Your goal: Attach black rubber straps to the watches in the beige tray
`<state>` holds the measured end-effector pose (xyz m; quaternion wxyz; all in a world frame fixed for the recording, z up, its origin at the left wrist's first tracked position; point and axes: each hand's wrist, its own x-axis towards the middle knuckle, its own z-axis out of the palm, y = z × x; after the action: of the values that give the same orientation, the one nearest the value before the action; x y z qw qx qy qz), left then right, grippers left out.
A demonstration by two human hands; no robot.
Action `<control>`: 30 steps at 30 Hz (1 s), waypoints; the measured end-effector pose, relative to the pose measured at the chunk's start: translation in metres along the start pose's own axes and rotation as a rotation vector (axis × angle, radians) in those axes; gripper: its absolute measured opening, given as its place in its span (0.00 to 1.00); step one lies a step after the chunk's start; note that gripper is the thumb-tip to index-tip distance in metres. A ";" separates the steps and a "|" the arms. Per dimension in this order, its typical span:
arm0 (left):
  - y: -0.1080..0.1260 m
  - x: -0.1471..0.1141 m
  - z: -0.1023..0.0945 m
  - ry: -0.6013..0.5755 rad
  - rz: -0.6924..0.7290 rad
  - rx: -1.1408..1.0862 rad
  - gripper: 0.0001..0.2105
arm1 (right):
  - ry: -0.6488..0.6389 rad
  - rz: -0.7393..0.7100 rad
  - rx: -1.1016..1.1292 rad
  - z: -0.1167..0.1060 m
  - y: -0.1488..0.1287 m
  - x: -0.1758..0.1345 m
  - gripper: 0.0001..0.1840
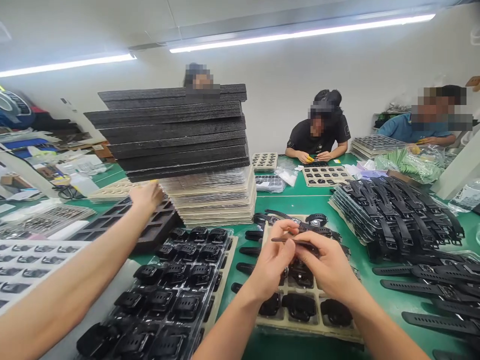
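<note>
Both of my hands are raised over a beige tray of black watches near the middle of the table. Fingers of my left hand pinch one end of a thin dark watch strap. The other end is gripped by my right hand; whether a watch case is attached is hidden by my fingers. Below my hands, a black watch sits in a tray compartment. Loose watches with straps spread out lie beyond and left of this tray. A clear tray of buckled watches stands to its left.
A co-worker's arm reaches in from the left above a black foam tray. Tall stacked black foam slabs rest on stacked trays. Strapped watches pile up at right. Several people sit across the green table.
</note>
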<state>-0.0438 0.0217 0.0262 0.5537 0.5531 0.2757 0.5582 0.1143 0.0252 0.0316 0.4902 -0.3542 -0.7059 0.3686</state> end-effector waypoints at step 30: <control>0.006 0.005 0.006 0.117 0.027 0.300 0.12 | 0.053 0.069 0.232 -0.015 0.007 0.004 0.05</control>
<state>-0.0394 0.0226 0.0348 0.4404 0.5998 0.3801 0.5494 0.1288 0.0346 0.0307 0.5336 -0.3287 -0.6328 0.4548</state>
